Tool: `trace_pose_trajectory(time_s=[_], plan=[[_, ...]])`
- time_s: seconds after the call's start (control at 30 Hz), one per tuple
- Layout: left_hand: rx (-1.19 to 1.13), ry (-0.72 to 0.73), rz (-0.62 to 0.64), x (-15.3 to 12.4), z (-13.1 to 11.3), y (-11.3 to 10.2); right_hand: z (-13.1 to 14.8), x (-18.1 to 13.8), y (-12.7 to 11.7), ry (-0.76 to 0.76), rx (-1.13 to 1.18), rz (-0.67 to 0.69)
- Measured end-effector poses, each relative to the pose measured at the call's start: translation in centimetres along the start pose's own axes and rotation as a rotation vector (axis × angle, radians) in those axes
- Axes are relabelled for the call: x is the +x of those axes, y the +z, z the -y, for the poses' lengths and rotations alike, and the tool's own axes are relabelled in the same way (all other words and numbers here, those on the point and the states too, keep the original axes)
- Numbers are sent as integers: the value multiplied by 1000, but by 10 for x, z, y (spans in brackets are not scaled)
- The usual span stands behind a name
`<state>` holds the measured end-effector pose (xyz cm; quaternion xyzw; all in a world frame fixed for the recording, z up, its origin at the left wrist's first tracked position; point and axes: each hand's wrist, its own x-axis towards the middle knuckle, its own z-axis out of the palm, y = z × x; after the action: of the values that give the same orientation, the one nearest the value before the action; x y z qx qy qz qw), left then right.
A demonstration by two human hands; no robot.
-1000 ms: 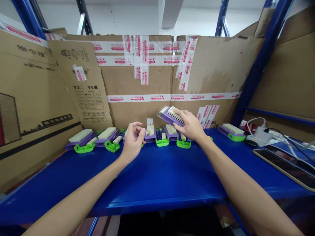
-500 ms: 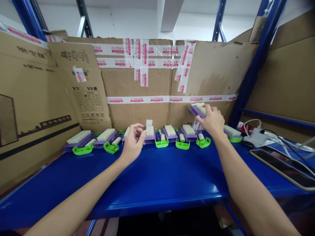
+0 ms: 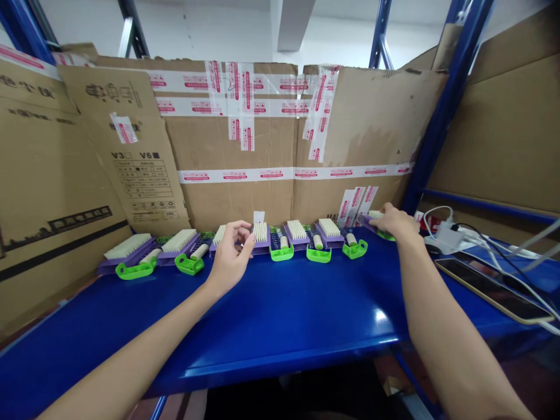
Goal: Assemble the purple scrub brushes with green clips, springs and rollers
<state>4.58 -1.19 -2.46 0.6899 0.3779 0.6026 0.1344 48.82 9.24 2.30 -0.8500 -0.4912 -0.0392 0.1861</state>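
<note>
My right hand (image 3: pixel 396 223) is closed on a purple brush head with cream bristles (image 3: pixel 374 215) at the right end of the row. Beneath it, part of a lime-green piece (image 3: pixel 387 235) shows. My left hand (image 3: pixel 233 252) hovers in front of the row, fingers loosely curled and thumb apart, with nothing visible in it. Just right of its fingertips stands another brush head (image 3: pixel 260 233) with a small white tag (image 3: pixel 259 217) behind. Several similar brush heads (image 3: pixel 331 228) line the back, with green parts (image 3: pixel 354 249) and cream rollers (image 3: pixel 318 241) between them. My left hand hides part of the row.
A blue shelf (image 3: pixel 280 315) carries everything. Taped cardboard (image 3: pixel 236 201) walls the back and sides. At right lie a phone (image 3: pixel 490 291), a white power adapter (image 3: pixel 450 238) and tangled cables. Blue uprights (image 3: pixel 450 111) frame the shelf.
My right hand has lowered the brush head from in front of the cardboard to the right end of the row. My left hand keeps nearly the same place and pose. The view has shifted slightly.
</note>
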Motion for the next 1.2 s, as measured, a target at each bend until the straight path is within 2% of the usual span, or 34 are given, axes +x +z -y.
trace_pose_trajectory(time_s=[0.17, 0.5, 1.2], plan=[[-2, -5, 1, 0, -1, 1, 1, 4, 17, 9, -87, -21], [12, 2, 24, 0, -2, 1, -1, 1, 41, 34, -106, -78], [52, 27, 51, -1, -2, 0, -4, 2, 59, -22, -82, -132]])
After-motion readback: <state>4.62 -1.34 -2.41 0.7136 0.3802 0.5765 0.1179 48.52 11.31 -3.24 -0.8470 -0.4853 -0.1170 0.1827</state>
